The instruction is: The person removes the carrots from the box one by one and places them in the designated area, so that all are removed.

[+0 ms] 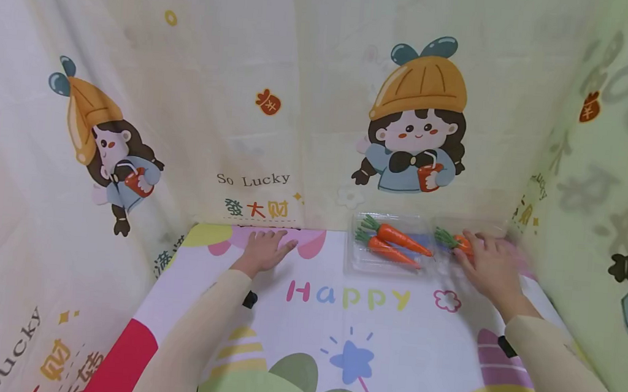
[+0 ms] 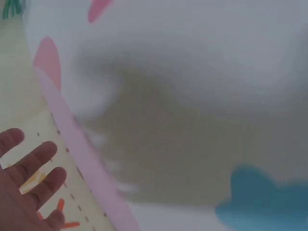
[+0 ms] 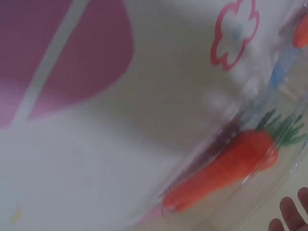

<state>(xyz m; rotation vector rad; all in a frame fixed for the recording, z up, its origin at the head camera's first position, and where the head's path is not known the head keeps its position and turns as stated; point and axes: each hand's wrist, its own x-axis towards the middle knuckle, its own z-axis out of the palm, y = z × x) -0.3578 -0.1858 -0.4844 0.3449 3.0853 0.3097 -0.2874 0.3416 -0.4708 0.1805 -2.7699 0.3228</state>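
My right hand [image 1: 492, 265] is over the right clear plastic tray [image 1: 478, 224], fingers extended and partly covering an orange carrot [image 1: 462, 243] with green tops. In the right wrist view the carrot [image 3: 221, 168] lies inside the tray, and the fingertips [image 3: 289, 211] show at the lower right corner, apart from it. Just to the left, another clear tray [image 1: 350, 257] holds two carrots [image 1: 392, 251] side by side. My left hand [image 1: 263, 253] is near the table's back edge with fingers spread, holding nothing; its fingers [image 2: 36, 159] look straight in the left wrist view.
A patterned cloth [image 1: 315, 319] with the word "Happy" covers the table. Printed curtains [image 1: 321, 98] stand behind the table and along both sides, close to the trays at the back right. A dark wrist band part [image 1: 250, 300] shows under the left sleeve.
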